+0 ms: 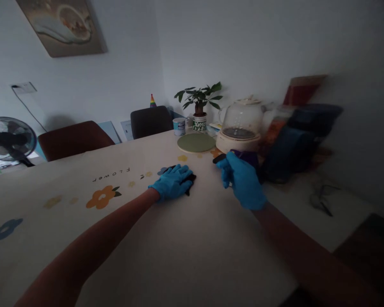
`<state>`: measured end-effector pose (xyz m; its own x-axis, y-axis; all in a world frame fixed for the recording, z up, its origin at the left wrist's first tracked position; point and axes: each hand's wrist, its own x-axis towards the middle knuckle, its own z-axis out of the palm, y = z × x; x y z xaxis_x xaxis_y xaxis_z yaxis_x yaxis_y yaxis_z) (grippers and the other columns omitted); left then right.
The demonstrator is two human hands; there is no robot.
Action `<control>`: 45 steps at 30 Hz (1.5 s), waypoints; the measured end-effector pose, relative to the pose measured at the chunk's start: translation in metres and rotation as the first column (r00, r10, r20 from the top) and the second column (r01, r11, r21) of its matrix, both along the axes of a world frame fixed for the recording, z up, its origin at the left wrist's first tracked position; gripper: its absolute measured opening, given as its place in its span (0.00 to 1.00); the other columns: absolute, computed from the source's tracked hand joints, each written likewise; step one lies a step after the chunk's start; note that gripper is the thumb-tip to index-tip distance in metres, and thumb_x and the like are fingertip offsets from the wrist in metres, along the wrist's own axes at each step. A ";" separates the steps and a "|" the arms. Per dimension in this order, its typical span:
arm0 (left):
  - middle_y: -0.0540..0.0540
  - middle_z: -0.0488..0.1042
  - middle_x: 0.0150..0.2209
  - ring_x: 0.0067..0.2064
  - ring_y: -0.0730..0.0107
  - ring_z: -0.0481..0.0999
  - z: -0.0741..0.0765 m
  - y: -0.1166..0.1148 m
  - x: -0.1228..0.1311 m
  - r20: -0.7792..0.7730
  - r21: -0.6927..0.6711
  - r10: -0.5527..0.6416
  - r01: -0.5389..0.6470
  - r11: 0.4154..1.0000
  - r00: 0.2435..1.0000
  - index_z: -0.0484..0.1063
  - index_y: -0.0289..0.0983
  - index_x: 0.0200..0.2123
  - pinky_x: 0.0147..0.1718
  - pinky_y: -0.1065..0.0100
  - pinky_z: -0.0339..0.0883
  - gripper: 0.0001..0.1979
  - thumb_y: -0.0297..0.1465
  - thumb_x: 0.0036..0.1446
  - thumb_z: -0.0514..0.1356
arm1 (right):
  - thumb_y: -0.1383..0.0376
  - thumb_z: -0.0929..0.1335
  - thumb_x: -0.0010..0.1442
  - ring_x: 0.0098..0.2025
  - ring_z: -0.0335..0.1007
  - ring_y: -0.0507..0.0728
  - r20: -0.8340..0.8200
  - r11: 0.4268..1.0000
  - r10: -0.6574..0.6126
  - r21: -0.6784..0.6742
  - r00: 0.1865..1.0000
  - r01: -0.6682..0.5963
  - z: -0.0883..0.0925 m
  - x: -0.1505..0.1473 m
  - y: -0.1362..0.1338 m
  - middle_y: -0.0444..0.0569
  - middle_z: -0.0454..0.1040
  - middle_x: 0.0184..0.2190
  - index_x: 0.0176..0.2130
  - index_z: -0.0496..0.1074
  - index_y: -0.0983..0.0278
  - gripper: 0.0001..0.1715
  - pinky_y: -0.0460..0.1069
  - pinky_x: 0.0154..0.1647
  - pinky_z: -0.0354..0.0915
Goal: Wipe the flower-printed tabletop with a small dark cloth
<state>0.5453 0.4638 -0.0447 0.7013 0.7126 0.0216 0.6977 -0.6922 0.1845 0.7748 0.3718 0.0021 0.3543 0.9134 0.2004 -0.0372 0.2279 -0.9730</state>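
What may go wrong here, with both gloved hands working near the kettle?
The right hand grips a dark-handled object close to the glass kettle; a swing might knock it. The left hand only presses flat on a small black item, which might slide on the tablecloth.

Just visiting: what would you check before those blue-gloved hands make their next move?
1. Left hand flat on the small dark item: ok.
2. Right hand closed around the black handle: ok.
3. What the black handle belongs to: cannot tell, blurred.
4. Room between right hand and glass kettle: not ok, kettle looks close behind.
5. Gloves on both hands: ok.
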 end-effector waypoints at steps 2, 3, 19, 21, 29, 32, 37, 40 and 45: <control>0.42 0.56 0.77 0.78 0.48 0.52 0.002 -0.034 0.000 0.019 -0.001 -0.079 0.079 0.997 0.997 0.61 0.42 0.74 0.78 0.45 0.41 0.34 0.51 0.73 0.46 | 0.37 0.71 0.58 0.16 0.61 0.51 -0.026 1.000 -0.022 -0.004 0.999 0.022 0.001 0.004 0.003 0.45 0.69 0.16 0.26 0.73 0.61 0.31 0.47 0.14 0.58; 0.42 0.56 0.77 0.78 0.47 0.52 0.004 -0.051 -0.002 0.030 -0.013 -0.107 0.107 0.994 0.994 0.60 0.42 0.75 0.78 0.45 0.42 0.34 0.51 0.73 0.47 | 0.38 0.71 0.59 0.16 0.61 0.51 -0.040 1.000 -0.031 -0.005 0.999 0.031 0.001 0.006 0.004 0.45 0.69 0.16 0.26 0.73 0.61 0.31 0.47 0.14 0.58; 0.42 0.55 0.77 0.78 0.49 0.52 -0.002 -0.104 -0.037 0.058 -0.004 0.045 -0.045 0.999 0.997 0.62 0.45 0.74 0.78 0.45 0.44 0.33 0.52 0.73 0.47 | 0.37 0.69 0.63 0.17 0.60 0.51 -0.021 1.000 -0.004 -0.003 1.000 0.004 0.004 0.002 -0.002 0.45 0.68 0.17 0.27 0.73 0.60 0.32 0.47 0.16 0.59; 0.41 0.55 0.77 0.78 0.49 0.52 -0.001 -0.069 -0.040 0.041 0.012 0.125 -0.126 0.992 0.991 0.63 0.43 0.72 0.78 0.47 0.44 0.32 0.50 0.73 0.48 | 0.36 0.69 0.63 0.17 0.61 0.52 -0.006 1.000 -0.011 -0.009 1.000 0.011 0.006 0.002 -0.002 0.45 0.68 0.17 0.26 0.73 0.59 0.32 0.48 0.16 0.59; 0.33 0.57 0.75 0.74 0.46 0.58 0.006 0.050 -0.064 -0.030 -0.058 0.562 -0.563 0.824 0.826 0.56 0.35 0.74 0.75 0.51 0.49 0.38 0.50 0.70 0.49 | 0.37 0.69 0.63 0.16 0.60 0.53 0.044 0.999 -0.018 -0.037 0.999 0.019 0.004 0.002 -0.005 0.45 0.67 0.17 0.26 0.72 0.58 0.31 0.49 0.16 0.59; 0.34 0.50 0.78 0.77 0.45 0.50 0.008 0.079 -0.076 -0.057 -0.033 0.627 -0.629 0.777 0.777 0.60 0.34 0.73 0.76 0.46 0.41 0.36 0.48 0.71 0.46 | 0.42 0.70 0.65 0.18 0.62 0.52 0.038 0.999 -0.015 -0.049 0.999 0.017 0.005 0.001 -0.007 0.45 0.69 0.18 0.26 0.73 0.59 0.28 0.48 0.17 0.60; 0.28 0.43 0.79 0.78 0.34 0.43 0.010 0.110 -0.102 -0.082 -0.022 0.747 -0.751 0.660 0.660 0.56 0.31 0.75 0.74 0.35 0.40 0.40 0.50 0.70 0.42 | 0.48 0.71 0.66 0.18 0.62 0.51 0.038 0.996 -0.024 -0.082 0.999 0.027 0.011 -0.006 -0.012 0.46 0.68 0.17 0.27 0.76 0.64 0.25 0.47 0.17 0.59; 0.27 0.54 0.75 0.75 0.34 0.54 0.011 0.117 -0.115 -0.087 -0.023 0.736 -0.740 0.672 0.671 0.60 0.34 0.74 0.72 0.37 0.50 0.39 0.51 0.69 0.44 | 0.43 0.73 0.62 0.18 0.63 0.51 0.080 0.997 -0.013 -0.070 0.997 0.019 0.010 -0.008 -0.011 0.46 0.68 0.16 0.27 0.76 0.64 0.29 0.46 0.16 0.59; 0.33 0.64 0.70 0.70 0.44 0.64 0.011 0.097 -0.129 -0.066 0.014 0.626 -0.626 0.779 0.777 0.65 0.38 0.70 0.71 0.48 0.57 0.34 0.49 0.70 0.44 | 0.36 0.74 0.53 0.16 0.62 0.51 0.102 0.999 -0.010 -0.043 0.995 0.014 0.005 -0.005 -0.007 0.45 0.69 0.15 0.26 0.77 0.63 0.33 0.46 0.15 0.59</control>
